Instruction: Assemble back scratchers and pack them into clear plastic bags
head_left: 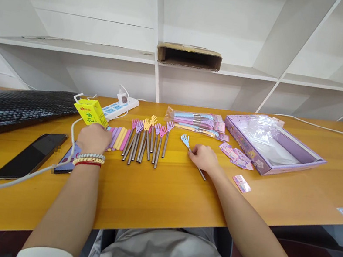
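Observation:
My right hand is closed around the metal rod of a back scratcher with a light blue claw head, held low over the table. My left hand is at a row of pastel handle sleeves, by its thumb side. Its fingers are hidden behind the back of the hand. Beyond it a yellow drink carton stands tilted in view. Between my hands lie several back scratchers with pink, purple and yellow claws and bare metal rods, side by side.
Bagged back scratchers lie at the back, beside a purple display box. Small printed cards are near it. On the left are a black phone, another device, a white cable, a power strip and black wrapping.

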A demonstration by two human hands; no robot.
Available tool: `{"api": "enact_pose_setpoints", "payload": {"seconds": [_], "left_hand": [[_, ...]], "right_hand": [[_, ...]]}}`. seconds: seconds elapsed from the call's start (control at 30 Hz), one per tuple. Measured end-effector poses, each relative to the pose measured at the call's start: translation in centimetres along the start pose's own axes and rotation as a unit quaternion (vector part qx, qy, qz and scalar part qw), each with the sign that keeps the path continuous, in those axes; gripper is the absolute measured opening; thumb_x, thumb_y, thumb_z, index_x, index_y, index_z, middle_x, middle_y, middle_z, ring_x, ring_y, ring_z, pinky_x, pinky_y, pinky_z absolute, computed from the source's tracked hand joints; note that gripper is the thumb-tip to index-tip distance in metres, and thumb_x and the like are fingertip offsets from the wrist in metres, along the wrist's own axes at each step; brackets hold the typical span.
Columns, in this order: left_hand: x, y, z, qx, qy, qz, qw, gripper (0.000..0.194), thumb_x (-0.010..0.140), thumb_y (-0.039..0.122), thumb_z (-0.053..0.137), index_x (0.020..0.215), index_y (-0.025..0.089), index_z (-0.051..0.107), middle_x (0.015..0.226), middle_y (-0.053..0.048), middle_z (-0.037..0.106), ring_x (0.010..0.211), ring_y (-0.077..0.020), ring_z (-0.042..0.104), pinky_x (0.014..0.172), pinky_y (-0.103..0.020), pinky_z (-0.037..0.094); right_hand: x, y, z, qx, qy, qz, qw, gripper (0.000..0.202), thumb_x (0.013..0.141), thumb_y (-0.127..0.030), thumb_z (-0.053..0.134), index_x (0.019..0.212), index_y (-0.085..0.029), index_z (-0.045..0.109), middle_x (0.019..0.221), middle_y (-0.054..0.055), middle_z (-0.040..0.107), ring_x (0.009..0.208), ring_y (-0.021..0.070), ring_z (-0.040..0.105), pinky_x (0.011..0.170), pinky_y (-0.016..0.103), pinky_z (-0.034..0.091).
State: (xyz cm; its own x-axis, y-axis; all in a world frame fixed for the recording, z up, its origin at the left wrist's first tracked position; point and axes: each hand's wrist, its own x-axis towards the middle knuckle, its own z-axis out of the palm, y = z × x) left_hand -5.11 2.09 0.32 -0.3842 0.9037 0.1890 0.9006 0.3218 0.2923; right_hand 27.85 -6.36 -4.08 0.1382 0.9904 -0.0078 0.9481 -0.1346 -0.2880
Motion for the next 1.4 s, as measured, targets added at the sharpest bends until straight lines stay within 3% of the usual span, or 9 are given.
{"api": "enact_pose_setpoints", "payload": {"seconds": [0.13,0.37,0.73,1.23,1.4], "left_hand": [[0.18,-0.48,0.10,-0.014,-0.029,-0.043,0.999,0.042,0.072,0.029,0.051,0.104,0.003,0.061,0.105,-0.030,0.058,0.101,-0.0420,0.054,0.076,-0.049,0.043],[0.31,-0.38,0.34,-0.003,-0.035,-0.060,0.998,0.043,0.067,0.025,0.054,0.103,0.003,0.061,0.107,-0.030,0.057,0.101,-0.0418,0.055,0.076,-0.049,0.044],[0.64,-0.50,0.41,0.022,-0.043,-0.047,0.998,0.039,0.063,0.027,0.057,0.097,0.009,0.063,0.103,-0.025,0.062,0.097,-0.0395,0.058,0.070,-0.046,0.048],[0.48,-0.53,-0.14,0.035,-0.091,-0.057,0.994,0.049,0.069,0.033,0.051,0.109,0.006,0.058,0.113,-0.025,0.058,0.105,-0.0378,0.054,0.078,-0.044,0.045],[0.83,-0.80,-0.23,0.045,-0.117,-0.033,0.992,0.046,0.070,0.037,0.050,0.101,0.005,0.061,0.109,-0.024,0.060,0.102,-0.0375,0.055,0.077,-0.040,0.045]], "right_hand": [[0.10,0.11,0.08,0.000,0.004,-0.004,1.000,0.027,0.080,-0.042,0.046,0.085,-0.021,0.063,0.086,0.007,0.067,0.081,0.0219,0.060,0.062,0.028,0.038],[0.19,0.29,0.29,-0.002,0.003,-0.005,1.000,0.027,0.081,-0.042,0.045,0.084,-0.021,0.062,0.085,0.007,0.067,0.081,0.0212,0.060,0.064,0.028,0.040],[0.11,0.26,0.28,-0.003,0.013,-0.012,1.000,0.025,0.080,-0.042,0.046,0.083,-0.022,0.061,0.083,0.006,0.067,0.079,0.0219,0.061,0.060,0.028,0.038],[0.11,0.26,0.29,-0.004,0.013,-0.013,1.000,0.025,0.080,-0.041,0.046,0.083,-0.022,0.061,0.084,0.006,0.067,0.080,0.0220,0.061,0.061,0.028,0.039],[0.12,0.29,0.27,-0.003,0.012,-0.014,1.000,0.025,0.080,-0.042,0.046,0.083,-0.021,0.061,0.084,0.006,0.066,0.079,0.0215,0.061,0.060,0.028,0.038]]}}
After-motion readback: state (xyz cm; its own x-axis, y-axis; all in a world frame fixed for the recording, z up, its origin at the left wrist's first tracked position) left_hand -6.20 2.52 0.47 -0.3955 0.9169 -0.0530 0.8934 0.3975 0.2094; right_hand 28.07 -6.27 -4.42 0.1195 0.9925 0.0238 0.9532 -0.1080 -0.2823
